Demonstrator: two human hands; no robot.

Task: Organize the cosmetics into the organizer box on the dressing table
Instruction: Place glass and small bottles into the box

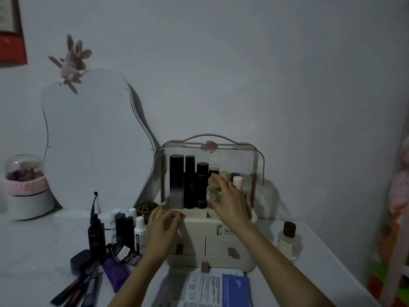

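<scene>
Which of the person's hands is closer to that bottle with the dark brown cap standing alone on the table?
Right. The right hand is up at the organizer box, left of the brown-capped bottle. The left hand is at the box's far left side.

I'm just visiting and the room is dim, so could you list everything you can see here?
organizer box: one, cream, clear lid raised, middle of table
tall bottles: three, dark, upright in box
small jar: one, clear with tan cap, held over box
loose cosmetics: many, mostly dark, left of box
brown-capped bottle: one, pale, right of box
leaflet: one, white and blue, front of box
mirror: one, against wall
plush rabbit: one, pink, atop mirror
left hand: touches box's left edge
right hand: holds jar
</scene>
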